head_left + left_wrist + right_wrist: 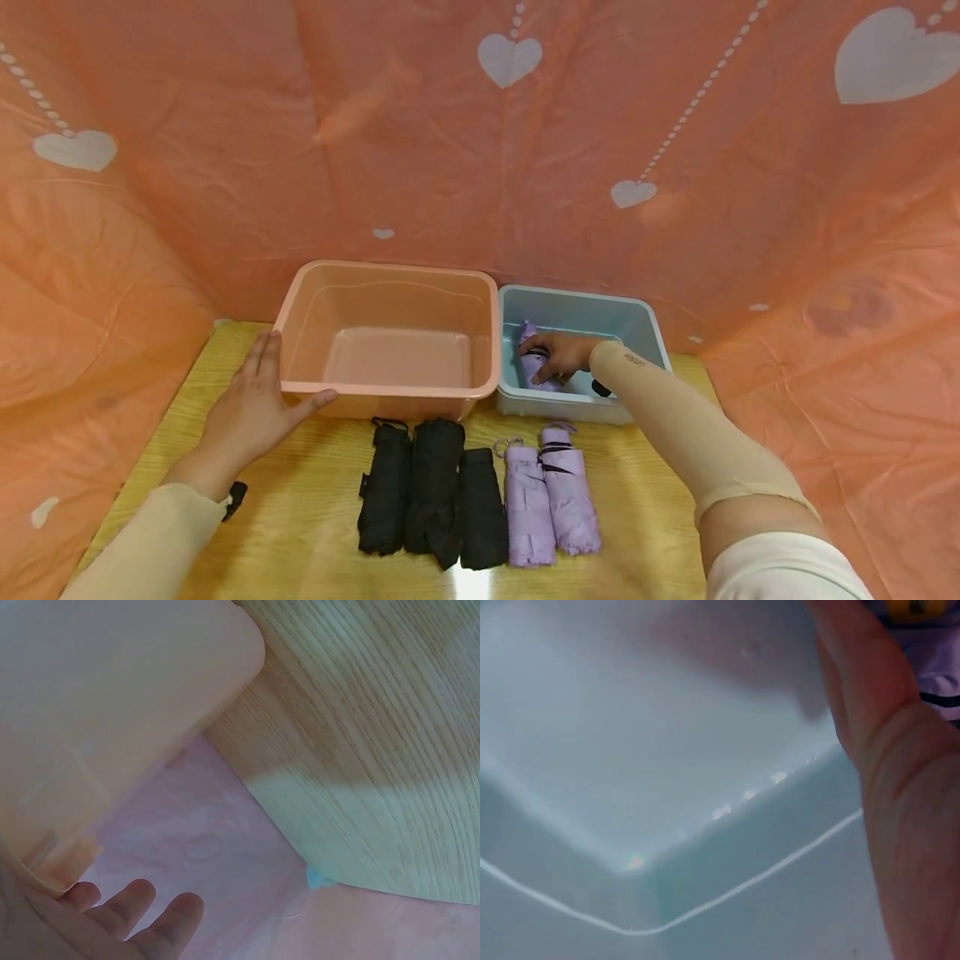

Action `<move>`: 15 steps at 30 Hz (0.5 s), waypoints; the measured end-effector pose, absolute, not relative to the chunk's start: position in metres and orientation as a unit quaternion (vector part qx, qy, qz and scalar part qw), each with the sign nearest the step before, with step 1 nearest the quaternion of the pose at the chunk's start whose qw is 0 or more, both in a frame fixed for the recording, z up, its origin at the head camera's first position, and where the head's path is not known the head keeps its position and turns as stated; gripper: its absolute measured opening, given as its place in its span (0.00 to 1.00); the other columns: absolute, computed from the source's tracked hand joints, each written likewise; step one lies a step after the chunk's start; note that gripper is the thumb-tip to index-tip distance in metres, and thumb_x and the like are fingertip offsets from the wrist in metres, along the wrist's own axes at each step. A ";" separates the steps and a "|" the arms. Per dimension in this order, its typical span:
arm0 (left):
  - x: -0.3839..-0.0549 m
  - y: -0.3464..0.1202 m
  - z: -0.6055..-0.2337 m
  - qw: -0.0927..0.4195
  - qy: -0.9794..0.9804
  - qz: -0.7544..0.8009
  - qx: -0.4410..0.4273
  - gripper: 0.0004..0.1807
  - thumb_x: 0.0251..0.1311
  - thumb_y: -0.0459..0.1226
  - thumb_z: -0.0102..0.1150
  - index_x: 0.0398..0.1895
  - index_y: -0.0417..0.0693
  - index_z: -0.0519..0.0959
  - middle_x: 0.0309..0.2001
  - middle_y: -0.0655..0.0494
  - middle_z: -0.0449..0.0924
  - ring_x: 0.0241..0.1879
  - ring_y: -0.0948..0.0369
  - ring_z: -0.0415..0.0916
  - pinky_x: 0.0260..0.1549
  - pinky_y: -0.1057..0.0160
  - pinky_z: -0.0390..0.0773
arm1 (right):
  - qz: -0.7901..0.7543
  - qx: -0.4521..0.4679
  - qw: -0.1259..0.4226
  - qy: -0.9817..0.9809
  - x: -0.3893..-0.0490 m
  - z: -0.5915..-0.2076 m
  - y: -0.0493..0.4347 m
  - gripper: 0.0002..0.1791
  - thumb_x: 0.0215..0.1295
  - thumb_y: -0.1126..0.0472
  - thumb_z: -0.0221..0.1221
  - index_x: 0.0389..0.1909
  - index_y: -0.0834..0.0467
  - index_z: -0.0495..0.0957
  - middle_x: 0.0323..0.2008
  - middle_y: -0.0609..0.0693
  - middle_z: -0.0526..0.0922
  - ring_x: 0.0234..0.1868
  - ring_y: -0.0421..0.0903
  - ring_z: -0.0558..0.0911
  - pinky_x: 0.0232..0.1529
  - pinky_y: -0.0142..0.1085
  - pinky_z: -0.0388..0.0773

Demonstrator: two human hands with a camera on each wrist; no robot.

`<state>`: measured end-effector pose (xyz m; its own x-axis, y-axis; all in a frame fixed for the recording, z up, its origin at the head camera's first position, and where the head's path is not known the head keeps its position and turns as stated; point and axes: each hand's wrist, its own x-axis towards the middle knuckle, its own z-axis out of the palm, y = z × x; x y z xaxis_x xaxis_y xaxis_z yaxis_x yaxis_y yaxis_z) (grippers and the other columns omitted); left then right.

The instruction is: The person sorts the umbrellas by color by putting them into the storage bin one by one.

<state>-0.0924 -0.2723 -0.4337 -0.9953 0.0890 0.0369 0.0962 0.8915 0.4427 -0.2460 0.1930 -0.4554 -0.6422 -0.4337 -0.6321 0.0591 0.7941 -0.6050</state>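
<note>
My right hand (562,354) reaches into the light blue bin (577,292) and grips a purple folded umbrella (536,367) with thumb and fingers around it. In the right wrist view that umbrella (937,664) shows partly behind the hand (900,750), close to the bin's floor. At the front left corner of the peach bin (390,390), my left hand (251,404) rests with fingers extended along the side and thumb over the front rim. The left wrist view shows the left hand's fingers (124,907) beside that bin's wall (112,697).
In front of the bins lie three black folded umbrellas (435,483) in a row. To their right are two purple folded umbrellas (531,508). The wooden table (285,517) is backed and flanked by an orange sheet (420,150) with white hearts.
</note>
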 end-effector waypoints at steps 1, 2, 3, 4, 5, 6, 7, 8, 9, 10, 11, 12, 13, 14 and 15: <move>-0.092 -0.272 -0.434 0.008 -0.973 -0.228 -0.048 0.67 0.58 0.70 0.55 0.78 0.37 0.30 0.78 0.33 0.29 0.71 0.28 0.42 0.55 0.25 0.58 | -0.302 -0.106 0.411 0.853 -0.245 -0.457 0.192 0.38 0.61 0.64 0.69 0.71 0.56 0.65 0.64 0.56 0.64 0.36 0.48 0.75 0.33 0.44 0.81; -0.091 -0.273 -0.434 0.009 -0.973 -0.227 -0.048 0.67 0.58 0.70 0.55 0.79 0.37 0.30 0.78 0.33 0.30 0.71 0.28 0.43 0.55 0.25 0.57 | -0.302 -0.106 0.412 0.853 -0.244 -0.458 0.191 0.38 0.61 0.63 0.70 0.71 0.56 0.66 0.63 0.56 0.64 0.37 0.48 0.75 0.33 0.44 0.82; -0.090 -0.273 -0.434 0.009 -0.973 -0.226 -0.048 0.67 0.58 0.70 0.55 0.78 0.37 0.30 0.78 0.33 0.30 0.71 0.28 0.43 0.55 0.25 0.57 | -0.303 -0.104 0.413 0.852 -0.243 -0.460 0.190 0.38 0.61 0.63 0.70 0.71 0.56 0.66 0.63 0.56 0.65 0.37 0.48 0.76 0.33 0.43 0.82; -0.090 -0.273 -0.434 0.009 -0.973 -0.226 -0.048 0.67 0.58 0.70 0.55 0.79 0.37 0.31 0.78 0.33 0.30 0.70 0.27 0.44 0.55 0.25 0.57 | -0.304 -0.103 0.415 0.852 -0.242 -0.462 0.188 0.38 0.61 0.62 0.70 0.71 0.56 0.66 0.62 0.57 0.65 0.37 0.48 0.76 0.33 0.43 0.82; -0.090 -0.273 -0.433 0.009 -0.973 -0.225 -0.050 0.67 0.58 0.70 0.55 0.78 0.37 0.31 0.78 0.33 0.30 0.70 0.27 0.44 0.55 0.25 0.57 | -0.304 -0.100 0.416 0.851 -0.240 -0.464 0.188 0.37 0.62 0.62 0.70 0.71 0.55 0.66 0.61 0.57 0.66 0.37 0.48 0.76 0.33 0.42 0.82; -0.090 -0.273 -0.433 0.008 -0.973 -0.225 -0.052 0.66 0.58 0.70 0.55 0.78 0.37 0.30 0.78 0.33 0.30 0.70 0.27 0.44 0.55 0.25 0.57 | -0.305 -0.098 0.417 0.850 -0.239 -0.465 0.188 0.37 0.62 0.61 0.70 0.71 0.55 0.66 0.61 0.57 0.66 0.36 0.48 0.77 0.33 0.42 0.81; -0.090 -0.273 -0.433 0.007 -0.973 -0.225 -0.054 0.66 0.59 0.69 0.55 0.78 0.37 0.30 0.78 0.33 0.29 0.70 0.27 0.44 0.55 0.25 0.57 | -0.303 -0.097 0.418 0.851 -0.238 -0.466 0.188 0.37 0.62 0.61 0.69 0.71 0.55 0.66 0.60 0.58 0.66 0.37 0.48 0.77 0.32 0.41 0.81; -0.091 -0.272 -0.432 0.007 -0.973 -0.225 -0.056 0.66 0.59 0.69 0.55 0.78 0.36 0.31 0.78 0.33 0.29 0.70 0.27 0.44 0.55 0.25 0.57 | -0.299 -0.098 0.418 0.852 -0.236 -0.467 0.188 0.37 0.63 0.61 0.69 0.71 0.54 0.66 0.60 0.58 0.66 0.38 0.48 0.78 0.33 0.41 0.81; -0.091 -0.272 -0.432 0.007 -0.973 -0.225 -0.058 0.66 0.59 0.69 0.55 0.78 0.36 0.31 0.78 0.34 0.29 0.70 0.27 0.44 0.55 0.25 0.57 | -0.296 -0.098 0.419 0.853 -0.235 -0.468 0.188 0.36 0.63 0.61 0.69 0.71 0.54 0.65 0.60 0.59 0.66 0.38 0.49 0.78 0.33 0.41 0.82; -0.091 -0.272 -0.431 0.008 -0.972 -0.225 -0.060 0.66 0.59 0.69 0.55 0.78 0.36 0.31 0.78 0.33 0.29 0.70 0.27 0.44 0.56 0.25 0.56 | -0.294 -0.095 0.420 0.853 -0.234 -0.468 0.188 0.36 0.64 0.61 0.68 0.71 0.54 0.65 0.61 0.59 0.66 0.39 0.49 0.79 0.34 0.41 0.82; -0.092 -0.271 -0.431 0.007 -0.972 -0.226 -0.062 0.66 0.59 0.69 0.55 0.78 0.36 0.31 0.78 0.33 0.29 0.71 0.28 0.43 0.56 0.25 0.56 | -0.291 -0.093 0.421 0.854 -0.233 -0.468 0.187 0.36 0.64 0.61 0.68 0.72 0.53 0.65 0.61 0.59 0.66 0.40 0.49 0.80 0.34 0.42 0.82; -0.092 -0.271 -0.431 0.008 -0.972 -0.226 -0.063 0.66 0.59 0.69 0.56 0.78 0.36 0.31 0.78 0.33 0.30 0.71 0.28 0.43 0.56 0.25 0.56 | -0.289 -0.091 0.424 0.853 -0.233 -0.467 0.187 0.36 0.65 0.62 0.67 0.72 0.53 0.64 0.61 0.59 0.67 0.41 0.50 0.80 0.35 0.43 0.83; -0.093 -0.271 -0.431 0.009 -0.972 -0.227 -0.065 0.66 0.58 0.69 0.56 0.78 0.36 0.31 0.77 0.33 0.30 0.71 0.28 0.43 0.57 0.26 0.56 | -0.286 -0.089 0.427 0.853 -0.232 -0.466 0.188 0.36 0.66 0.62 0.66 0.73 0.52 0.64 0.61 0.59 0.68 0.43 0.50 0.80 0.36 0.43 0.83; -0.093 -0.271 -0.431 0.009 -0.971 -0.228 -0.066 0.66 0.58 0.69 0.56 0.78 0.36 0.31 0.77 0.33 0.30 0.71 0.28 0.43 0.57 0.26 0.55 | -0.282 -0.088 0.429 0.853 -0.232 -0.465 0.188 0.36 0.66 0.63 0.66 0.74 0.52 0.63 0.60 0.58 0.69 0.44 0.50 0.81 0.37 0.44 0.83; -0.094 -0.270 -0.432 0.008 -0.971 -0.229 -0.067 0.66 0.58 0.69 0.56 0.78 0.36 0.31 0.77 0.33 0.30 0.71 0.28 0.43 0.57 0.26 0.55 | -0.280 -0.087 0.431 0.853 -0.232 -0.464 0.189 0.37 0.67 0.64 0.65 0.74 0.52 0.62 0.59 0.59 0.70 0.44 0.50 0.81 0.38 0.45 0.83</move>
<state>-0.0941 -0.2704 -0.4316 -0.9908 0.1269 0.0463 0.1342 0.8862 0.4434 -0.2318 0.1885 -0.4642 -0.6127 -0.3895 -0.6877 0.0941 0.8280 -0.5528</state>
